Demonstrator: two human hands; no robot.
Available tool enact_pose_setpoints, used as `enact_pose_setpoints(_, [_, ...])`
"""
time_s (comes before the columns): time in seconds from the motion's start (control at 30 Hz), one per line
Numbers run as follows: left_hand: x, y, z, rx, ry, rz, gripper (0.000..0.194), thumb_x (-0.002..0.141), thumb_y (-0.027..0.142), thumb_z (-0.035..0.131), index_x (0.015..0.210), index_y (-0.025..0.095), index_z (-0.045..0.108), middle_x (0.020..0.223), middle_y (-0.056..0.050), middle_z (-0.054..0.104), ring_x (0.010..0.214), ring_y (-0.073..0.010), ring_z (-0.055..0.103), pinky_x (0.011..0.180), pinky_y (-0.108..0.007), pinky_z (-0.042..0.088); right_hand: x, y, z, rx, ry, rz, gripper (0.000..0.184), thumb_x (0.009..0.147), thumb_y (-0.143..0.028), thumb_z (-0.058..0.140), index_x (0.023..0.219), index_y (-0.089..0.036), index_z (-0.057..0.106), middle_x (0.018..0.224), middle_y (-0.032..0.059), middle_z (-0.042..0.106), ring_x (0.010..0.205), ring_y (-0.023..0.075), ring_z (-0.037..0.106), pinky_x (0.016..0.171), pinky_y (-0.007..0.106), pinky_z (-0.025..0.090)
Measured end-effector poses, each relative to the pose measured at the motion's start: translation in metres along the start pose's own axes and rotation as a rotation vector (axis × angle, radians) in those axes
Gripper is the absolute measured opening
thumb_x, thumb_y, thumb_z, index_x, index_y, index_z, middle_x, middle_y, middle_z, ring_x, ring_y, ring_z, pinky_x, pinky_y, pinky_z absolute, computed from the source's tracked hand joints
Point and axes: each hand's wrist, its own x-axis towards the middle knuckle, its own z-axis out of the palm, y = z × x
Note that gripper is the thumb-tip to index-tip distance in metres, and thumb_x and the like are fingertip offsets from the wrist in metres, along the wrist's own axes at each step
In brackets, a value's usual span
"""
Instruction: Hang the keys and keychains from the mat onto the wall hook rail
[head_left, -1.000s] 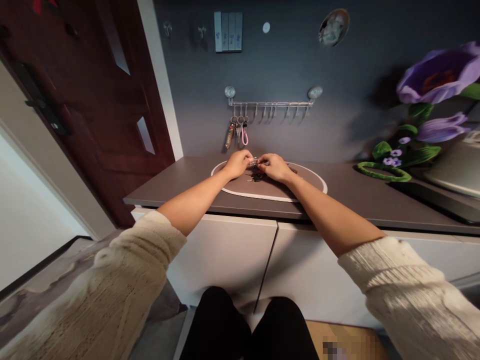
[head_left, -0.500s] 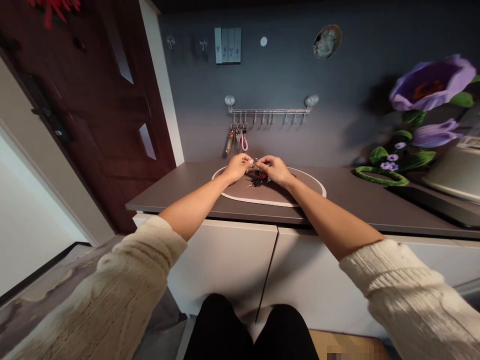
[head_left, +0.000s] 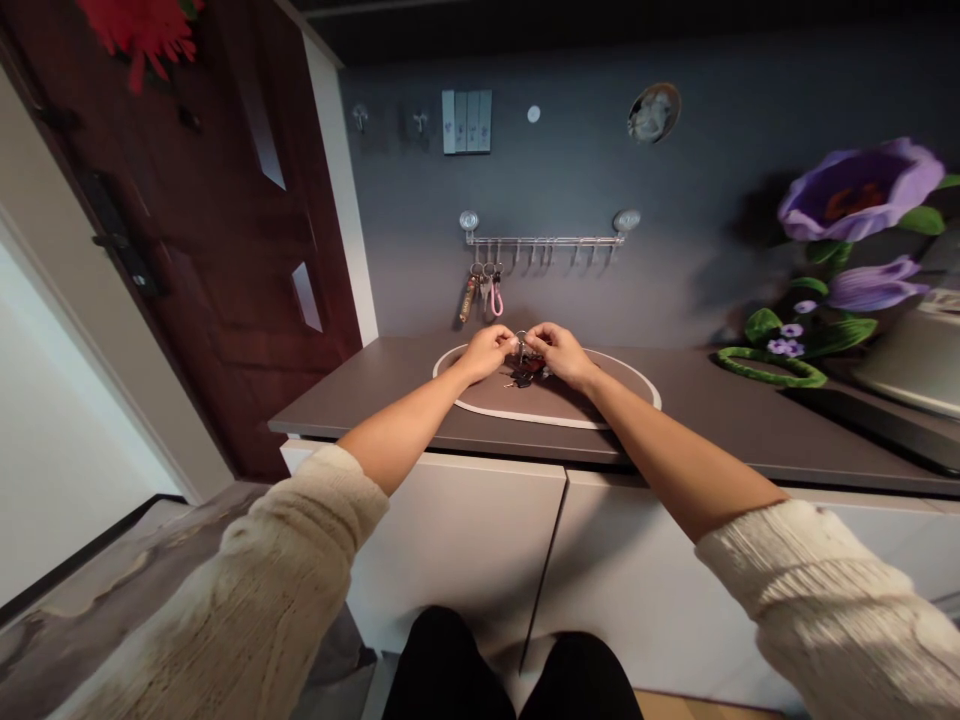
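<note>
My left hand (head_left: pixel 487 353) and my right hand (head_left: pixel 557 352) meet over an oval mat (head_left: pixel 495 410) with a white rim. Both are closed in a pinch on a metal key ring (head_left: pixel 522 338), one from each side. A key seems to hang from the ring between the fingertips. Just below lie dark keys (head_left: pixel 523 379) on the mat, with something red beside them, partly behind my right hand. Beyond my hands, on the wall, a clear hook rail (head_left: pixel 551 241) carries several key rings, with a brown tag (head_left: pixel 468 299) and a pink loop (head_left: pixel 496 297) on them.
The mat lies on a dark countertop (head_left: pixel 337 385) above white cabinet doors (head_left: pixel 465 540). At right stand purple fabric flowers (head_left: pixel 862 195) with a green ring base (head_left: pixel 772 370), near a pale rounded object (head_left: pixel 915 345). A dark red door (head_left: pixel 225 230) is at left.
The whole scene sits slightly lower and further right as the head view shifts. Both hands keep their pinch on the key ring over the mat.
</note>
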Motion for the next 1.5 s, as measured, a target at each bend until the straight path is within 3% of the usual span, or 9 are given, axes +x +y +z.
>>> enact_pose_setpoints(0.2, [-0.001,-0.004,-0.002,0.258,0.042,0.001,0.014,0.078,0.018,0.045,0.074,0.013,0.057,0.068,0.000,0.059,0.064,-0.0095,0.050,0.067,-0.023,0.041,0.004,-0.002,-0.003,-0.133,0.055,-0.066,0.016,0.074,-0.032,0.050,0.077,-0.016,0.050,0.068,-0.0015,0.051,0.063,0.0102,0.045,0.063,0.023,0.039])
enact_pose_setpoints(0.4, [0.000,-0.009,-0.002,0.435,0.052,-0.050,0.015,0.078,0.018,0.046,0.079,0.014,0.060,0.074,-0.004,0.063,0.067,-0.0123,0.053,0.069,-0.025,0.041,0.018,-0.012,-0.008,-0.117,0.096,-0.069,0.016,0.074,-0.032,0.050,0.075,-0.016,0.050,0.072,0.0005,0.054,0.067,0.0115,0.048,0.068,0.025,0.039])
enact_pose_setpoints(0.6, [0.003,-0.016,0.001,0.467,0.034,-0.179,0.015,0.078,0.022,0.048,0.078,0.015,0.061,0.078,-0.005,0.064,0.071,-0.0130,0.055,0.070,-0.025,0.042,0.050,-0.020,-0.011,-0.062,0.135,-0.024,0.011,0.075,-0.027,0.049,0.074,-0.015,0.049,0.067,-0.0002,0.055,0.063,0.0101,0.050,0.066,0.025,0.042])
enact_pose_setpoints(0.93, [0.002,-0.018,0.004,0.478,0.016,-0.232,0.016,0.078,0.025,0.047,0.076,0.017,0.061,0.075,-0.004,0.065,0.066,-0.0133,0.055,0.063,-0.023,0.041,0.091,-0.053,-0.004,0.034,0.268,0.110,0.009,0.075,-0.017,0.049,0.066,-0.016,0.048,0.061,0.0009,0.054,0.057,0.0095,0.052,0.054,0.022,0.045])
enact_pose_setpoints(1.1, [0.002,-0.016,0.004,0.494,0.006,-0.234,0.015,0.077,0.025,0.048,0.074,0.017,0.060,0.075,-0.004,0.066,0.067,-0.0139,0.056,0.062,-0.023,0.040,0.111,-0.053,0.000,0.174,0.318,0.186,0.011,0.074,-0.017,0.051,0.063,-0.016,0.050,0.055,0.0012,0.052,0.052,0.0104,0.052,0.049,0.023,0.045])
enact_pose_setpoints(1.5, [0.003,-0.015,0.005,0.536,-0.008,-0.234,0.017,0.077,0.026,0.046,0.076,0.018,0.061,0.078,-0.005,0.066,0.067,-0.0148,0.055,0.062,-0.025,0.040,0.141,-0.045,0.007,0.280,0.461,0.278,0.008,0.073,-0.014,0.052,0.069,-0.013,0.059,0.052,0.0040,0.054,0.048,0.0149,0.054,0.051,0.032,0.050])
